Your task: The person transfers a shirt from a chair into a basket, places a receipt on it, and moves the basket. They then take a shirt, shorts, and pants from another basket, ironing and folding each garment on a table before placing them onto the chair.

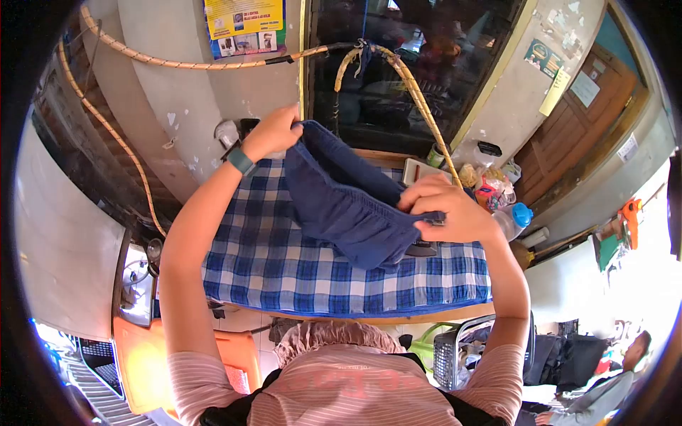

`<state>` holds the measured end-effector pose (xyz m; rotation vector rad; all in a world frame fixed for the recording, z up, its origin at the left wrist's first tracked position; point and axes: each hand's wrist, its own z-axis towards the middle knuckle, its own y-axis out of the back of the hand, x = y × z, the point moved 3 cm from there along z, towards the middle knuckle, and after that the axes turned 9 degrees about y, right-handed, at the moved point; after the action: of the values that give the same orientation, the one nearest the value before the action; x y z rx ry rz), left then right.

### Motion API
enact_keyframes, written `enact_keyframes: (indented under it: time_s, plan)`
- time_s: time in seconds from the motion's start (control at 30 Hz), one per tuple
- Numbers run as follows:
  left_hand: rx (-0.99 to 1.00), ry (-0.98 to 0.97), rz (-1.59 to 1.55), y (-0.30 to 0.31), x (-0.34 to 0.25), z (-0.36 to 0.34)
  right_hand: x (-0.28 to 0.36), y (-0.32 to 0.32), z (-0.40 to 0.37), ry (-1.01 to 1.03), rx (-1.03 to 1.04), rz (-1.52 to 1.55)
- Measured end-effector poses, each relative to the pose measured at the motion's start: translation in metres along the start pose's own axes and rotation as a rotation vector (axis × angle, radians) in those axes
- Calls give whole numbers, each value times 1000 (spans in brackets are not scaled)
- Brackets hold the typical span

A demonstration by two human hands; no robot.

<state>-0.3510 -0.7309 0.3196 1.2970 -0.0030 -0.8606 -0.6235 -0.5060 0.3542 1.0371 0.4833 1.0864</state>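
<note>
A dark blue pair of briefs [348, 220] with a gathered elastic waistband hangs stretched between my two hands over the table. At its upper left corner, my left hand [275, 131] is closed on the waistband. My right hand [447, 209] pinches the other end of the band, fingers curled over the edge. The waist opening faces up, showing the dark inside. Under the garment lies a blue and white checked cloth [249, 248] covering the table. Just below my right hand, a dark flat object [421, 248] partly shows, mostly hidden by the garment and hand.
A wrapped cord [419, 92] hangs from above and runs down behind my right hand. Bagged items [494, 188] and a blue-capped bottle [513, 219] stand at the right. An orange chair [142, 362] and a laundry basket [447, 358] flank me. Another person [604, 397] sits lower right.
</note>
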Motion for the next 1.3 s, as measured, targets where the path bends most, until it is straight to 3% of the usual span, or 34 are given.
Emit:
enact_keyframes:
  time_s: [0.07, 0.1, 0.13, 0.17, 0.23, 0.27, 0.37, 0.47, 0.5, 0.53, 0.63, 0.67, 0.7, 0.77, 0.83, 0.9, 0.97, 1.03, 1.1, 1.13, 1.17, 1.23, 1.3]
  plan:
    - [-29, 0, -106, 2, 9, 11, -14, -2, -21, -260, -8, 184]
    - [-54, -7, -212, 2, 13, 16, -7, 1, -15, -257, -7, 187]
    - [-107, -193, -191, 4, 5, 16, 4, 9, -6, -346, 2, 54]
    - [-104, -192, -191, 3, 1, 18, 9, 15, -3, -437, 12, -80]
    - [162, -52, -479, 6, -21, 19, 4, 19, -5, -406, 44, -210]
    - [296, 43, -458, 18, -40, 10, 2, 23, -8, -385, 61, -222]
    - [293, -115, -297, 35, -72, -3, 8, 39, -11, -318, 5, -198]
    - [145, -119, -149, 42, -62, 20, 10, 56, -28, -396, -148, 155]
    - [121, -130, -123, 47, -60, 29, 12, 58, -32, -397, -152, 155]
    - [-29, -245, -78, 50, -57, 36, 14, 62, -36, -359, -225, 213]
    - [-214, -165, 106, 65, -65, 46, 21, 72, -45, -311, -304, 192]
    - [-255, -181, 145, 67, -66, 51, 22, 74, -51, -382, -324, 228]
    - [-252, -186, 144, 69, -76, 49, 21, 75, -58, -453, -345, 264]
    - [-118, -13, 29, 69, -98, 43, 19, 71, -68, -447, -362, 244]
    - [-115, -9, 36, 55, -103, 51, 8, 61, -80, -884, -420, 162]
    - [-103, -73, -215, 37, -100, 64, -6, 44, -85, -883, -436, 170]
    - [-23, -33, -336, 26, -95, 71, -9, 38, -81, -596, -744, -50]
    - [-43, -54, -692, 22, -87, 73, -9, 35, -79, -663, -654, -231]
    - [-60, -45, -760, 23, -78, 65, -5, 24, -67, -508, -923, -256]
    - [-74, -36, -829, 26, -75, 55, 3, 19, -58, -520, -969, -158]
    - [-72, -33, -827, 28, -70, 44, 4, 12, -51, -427, -1017, -262]
    - [-166, 6, -930, 36, -51, 14, 20, -4, -35, -395, -935, -464]
    - [-205, 86, -1056, 32, -14, -13, 48, -29, -7, -410, -772, -481]
